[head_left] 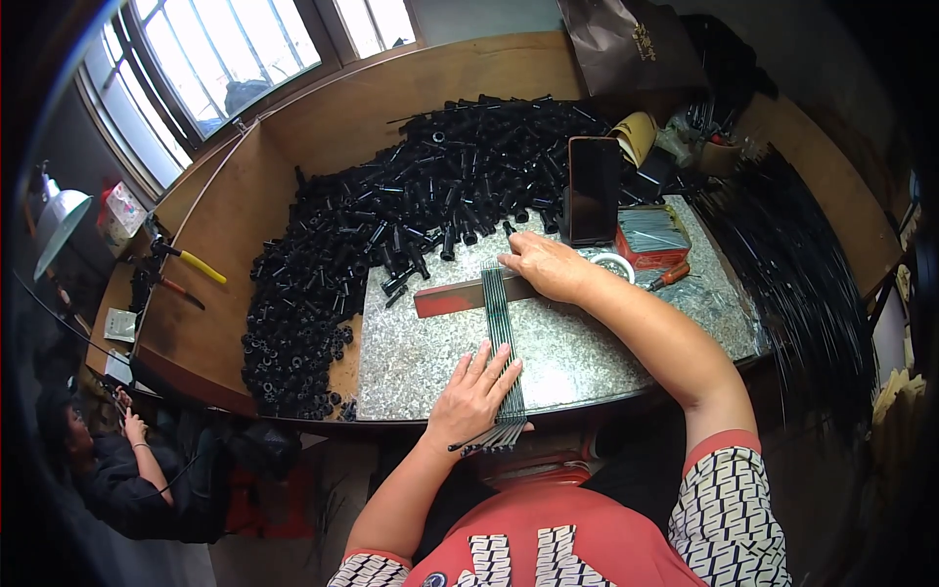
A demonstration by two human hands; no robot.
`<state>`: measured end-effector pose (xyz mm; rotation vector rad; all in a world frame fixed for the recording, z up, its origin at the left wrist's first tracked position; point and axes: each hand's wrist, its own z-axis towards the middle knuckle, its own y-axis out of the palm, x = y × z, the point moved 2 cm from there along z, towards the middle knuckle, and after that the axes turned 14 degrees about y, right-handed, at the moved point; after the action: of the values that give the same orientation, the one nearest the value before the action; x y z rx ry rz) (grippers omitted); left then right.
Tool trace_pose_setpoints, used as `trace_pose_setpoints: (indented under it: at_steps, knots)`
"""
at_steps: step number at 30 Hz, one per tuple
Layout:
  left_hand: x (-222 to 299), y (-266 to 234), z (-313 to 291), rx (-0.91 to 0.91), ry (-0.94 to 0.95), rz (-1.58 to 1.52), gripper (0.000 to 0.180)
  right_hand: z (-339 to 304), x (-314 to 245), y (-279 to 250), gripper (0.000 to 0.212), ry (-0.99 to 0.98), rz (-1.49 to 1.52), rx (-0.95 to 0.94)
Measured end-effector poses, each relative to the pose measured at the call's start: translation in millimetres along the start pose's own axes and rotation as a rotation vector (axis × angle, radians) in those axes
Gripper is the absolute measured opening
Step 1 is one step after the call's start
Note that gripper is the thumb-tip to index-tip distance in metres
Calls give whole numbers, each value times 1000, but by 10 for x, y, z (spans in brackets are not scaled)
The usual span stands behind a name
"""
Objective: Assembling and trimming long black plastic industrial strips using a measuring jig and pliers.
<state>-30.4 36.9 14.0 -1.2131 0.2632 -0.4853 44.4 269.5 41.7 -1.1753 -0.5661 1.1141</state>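
Observation:
A row of thin dark rods lies side by side on the speckled grey slab, pointing away from me. Their near ends, with black tips, stick out past its front edge. My left hand rests on the near part of the row with fingers stretched flat and spread; its thumb tip shows at the row's right side. The rods cross a flat bar with a reddish left end. At their far ends my right hand is closed, fingertips bent together; what they pinch, if anything, is hidden.
A big heap of black tubular parts covers the back and left. A phone stands upright beside a red box of thin rods and an orange-handled screwdriver. Long black rods lie right. Another person sits at lower left.

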Motion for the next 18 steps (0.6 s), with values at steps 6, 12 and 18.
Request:
trace_pose_setpoints:
  at_steps: [6, 12, 18]
  knots:
    - [-20, 23, -12, 17, 17, 40, 81, -120, 36, -249, 46, -31, 182, 70]
    - [-28, 23, -46, 23, 21, 50, 79, -441, 749, -869, 12, 274, -184, 329]
    - [-27, 25, -49, -1, 5, 37, 67, -854, 1408, -924, 14, 718, -495, -183]
